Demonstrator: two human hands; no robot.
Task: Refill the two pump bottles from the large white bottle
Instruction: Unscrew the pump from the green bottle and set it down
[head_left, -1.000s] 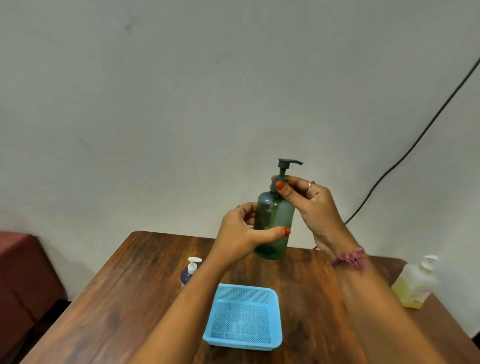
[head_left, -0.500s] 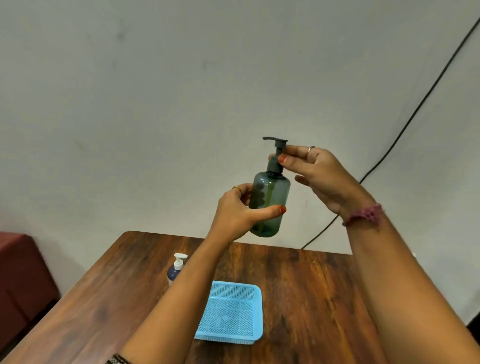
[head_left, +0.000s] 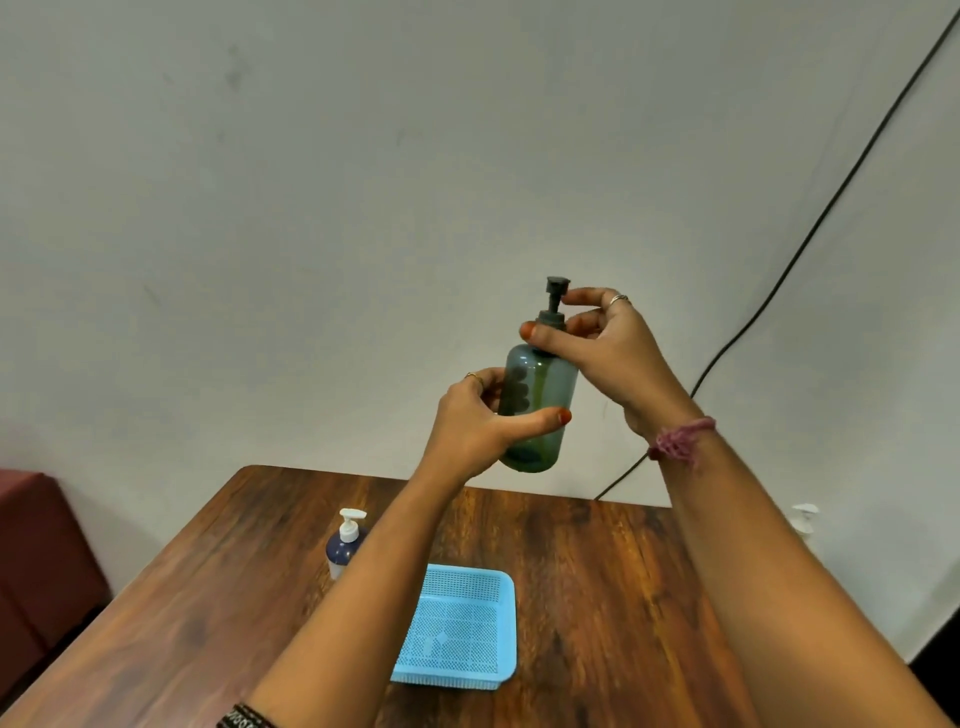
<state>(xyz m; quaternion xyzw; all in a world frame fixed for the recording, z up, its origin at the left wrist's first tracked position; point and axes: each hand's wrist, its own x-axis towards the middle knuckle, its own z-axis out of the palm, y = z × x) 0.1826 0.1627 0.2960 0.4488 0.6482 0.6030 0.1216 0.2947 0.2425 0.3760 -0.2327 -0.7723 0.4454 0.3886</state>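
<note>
Hands raised above the counter (head_left: 597, 571): left hand (head_left: 475, 426) grips the upright green bottle (head_left: 537, 410); right hand (head_left: 602, 343), at its 12 o'clock end, pinches the pump collar (head_left: 550, 318).

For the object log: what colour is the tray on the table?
Light blue, with a fine mesh bottom; the tray shows clearly in the head view.

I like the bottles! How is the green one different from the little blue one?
The green pump bottle is held up in the air by the left hand and right hand; the small dark blue pump bottle stands on the table. Green's pump is dark, blue's white. Green looks bigger. Both are upright.
</note>
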